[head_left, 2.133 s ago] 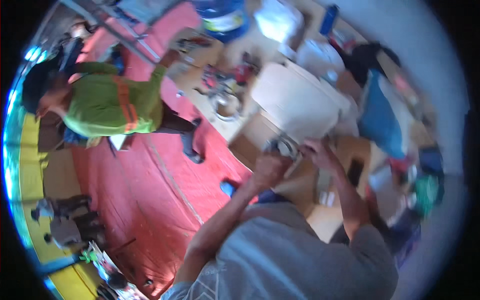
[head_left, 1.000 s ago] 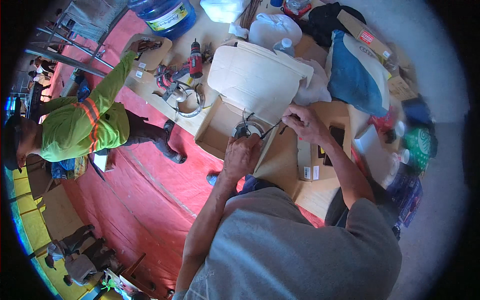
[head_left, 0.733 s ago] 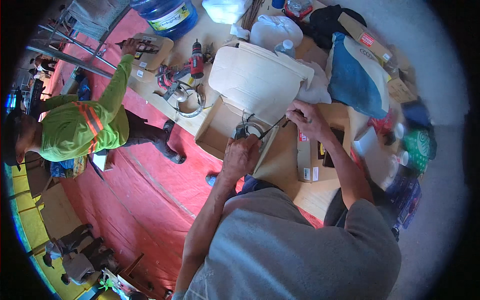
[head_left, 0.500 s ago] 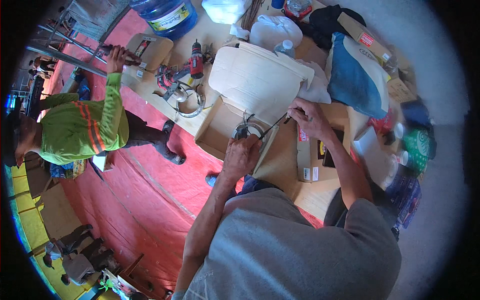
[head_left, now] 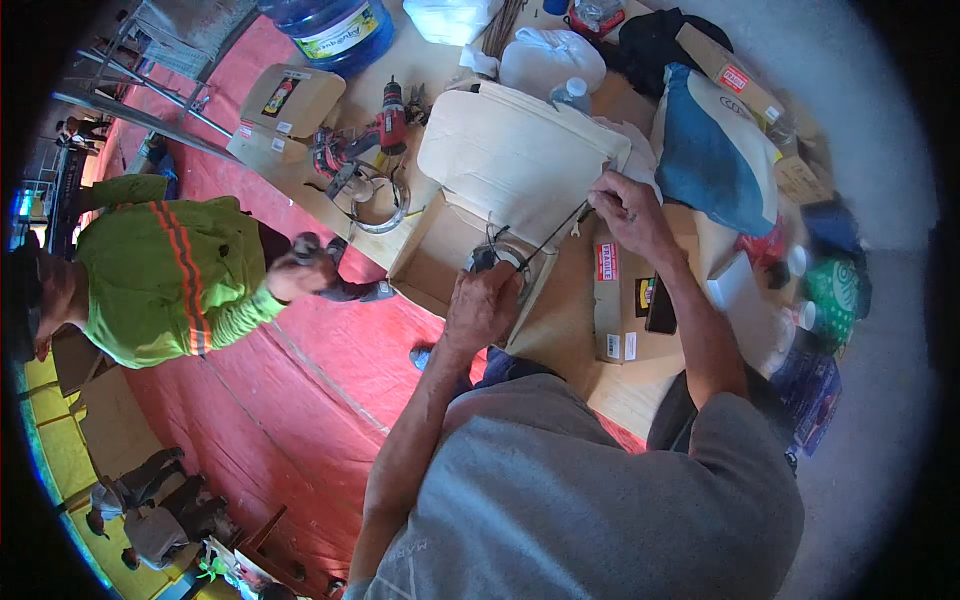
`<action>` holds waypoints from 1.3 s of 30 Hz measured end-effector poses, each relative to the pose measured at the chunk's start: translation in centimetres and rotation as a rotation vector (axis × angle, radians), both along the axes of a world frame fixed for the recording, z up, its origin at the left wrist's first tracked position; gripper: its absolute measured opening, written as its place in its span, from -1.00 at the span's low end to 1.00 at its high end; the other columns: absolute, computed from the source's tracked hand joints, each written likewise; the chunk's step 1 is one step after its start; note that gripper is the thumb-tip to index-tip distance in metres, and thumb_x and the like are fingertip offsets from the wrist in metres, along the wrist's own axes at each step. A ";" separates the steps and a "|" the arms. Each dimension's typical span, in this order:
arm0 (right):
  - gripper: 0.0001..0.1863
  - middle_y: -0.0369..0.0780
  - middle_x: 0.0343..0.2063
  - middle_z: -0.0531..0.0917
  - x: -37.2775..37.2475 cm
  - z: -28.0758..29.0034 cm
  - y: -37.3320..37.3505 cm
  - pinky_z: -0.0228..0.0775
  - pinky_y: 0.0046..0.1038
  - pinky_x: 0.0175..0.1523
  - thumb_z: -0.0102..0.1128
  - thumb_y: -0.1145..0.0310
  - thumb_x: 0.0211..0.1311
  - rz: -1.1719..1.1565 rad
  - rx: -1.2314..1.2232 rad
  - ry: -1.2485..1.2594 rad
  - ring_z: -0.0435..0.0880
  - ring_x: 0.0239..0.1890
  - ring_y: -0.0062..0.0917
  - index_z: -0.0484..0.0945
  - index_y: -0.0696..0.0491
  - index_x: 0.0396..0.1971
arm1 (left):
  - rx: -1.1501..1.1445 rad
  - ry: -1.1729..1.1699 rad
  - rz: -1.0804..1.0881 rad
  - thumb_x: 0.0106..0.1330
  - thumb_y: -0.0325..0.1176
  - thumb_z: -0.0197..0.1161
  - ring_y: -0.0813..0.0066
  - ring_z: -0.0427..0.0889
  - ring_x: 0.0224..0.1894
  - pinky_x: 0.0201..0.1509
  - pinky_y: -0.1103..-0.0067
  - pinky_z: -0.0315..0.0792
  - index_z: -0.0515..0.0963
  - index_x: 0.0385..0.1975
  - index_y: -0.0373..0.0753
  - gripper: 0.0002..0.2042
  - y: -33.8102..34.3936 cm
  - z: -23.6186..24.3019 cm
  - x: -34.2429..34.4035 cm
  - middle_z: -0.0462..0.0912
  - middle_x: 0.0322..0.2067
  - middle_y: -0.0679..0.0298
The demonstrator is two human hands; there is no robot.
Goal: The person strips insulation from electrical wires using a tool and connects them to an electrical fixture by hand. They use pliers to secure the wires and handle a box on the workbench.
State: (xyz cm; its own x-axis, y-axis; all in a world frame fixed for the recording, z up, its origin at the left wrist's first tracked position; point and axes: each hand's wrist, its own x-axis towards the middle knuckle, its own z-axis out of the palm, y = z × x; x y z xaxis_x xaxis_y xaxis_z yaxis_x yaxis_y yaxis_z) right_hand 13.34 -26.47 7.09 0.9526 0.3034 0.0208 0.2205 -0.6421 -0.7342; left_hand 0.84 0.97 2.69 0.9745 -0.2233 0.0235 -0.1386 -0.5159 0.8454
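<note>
My left hand (head_left: 483, 305) is closed at a round metal fixture (head_left: 517, 258) with black wires, in an open shallow cardboard box (head_left: 425, 250). My right hand (head_left: 628, 215), up and to the right, pinches a thin black cable (head_left: 548, 242) stretched taut from my left fingers. A small dark piece hangs just under my right fingers, too small to name. The box's pale lid (head_left: 510, 150) lies folded back behind the fixture. Right of the box is another cardboard box (head_left: 610, 320) with a dark flat object on it, partly behind my right forearm.
The plywood table (head_left: 310, 180) holds a red cordless drill (head_left: 390, 120), a metal ring (head_left: 380, 215), a large water jug (head_left: 330, 30), bags and a blue-white sack (head_left: 710, 150). A co-worker (head_left: 160, 280) in green stands left on red floor sheeting; more people are lower left.
My right hand has moved up and right, drawing the cable straighter. The co-worker has lifted a dark object from the cardboard at back left and swung that hand down toward the floor sheeting.
</note>
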 end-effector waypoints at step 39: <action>-0.84 -0.02 -0.52 0.55 -8.7 0.1 7.1 0.44 -0.06 -0.25 0.21 0.37 0.30 0.368 -0.087 -0.150 0.65 -0.38 -0.03 0.46 0.13 -0.35 | 0.138 -0.061 -0.058 0.33 -0.42 0.21 -0.22 0.64 -0.33 -0.10 0.02 0.40 0.52 -0.31 -0.27 -0.93 -0.9 -0.6 -0.2 0.63 -0.48 -0.08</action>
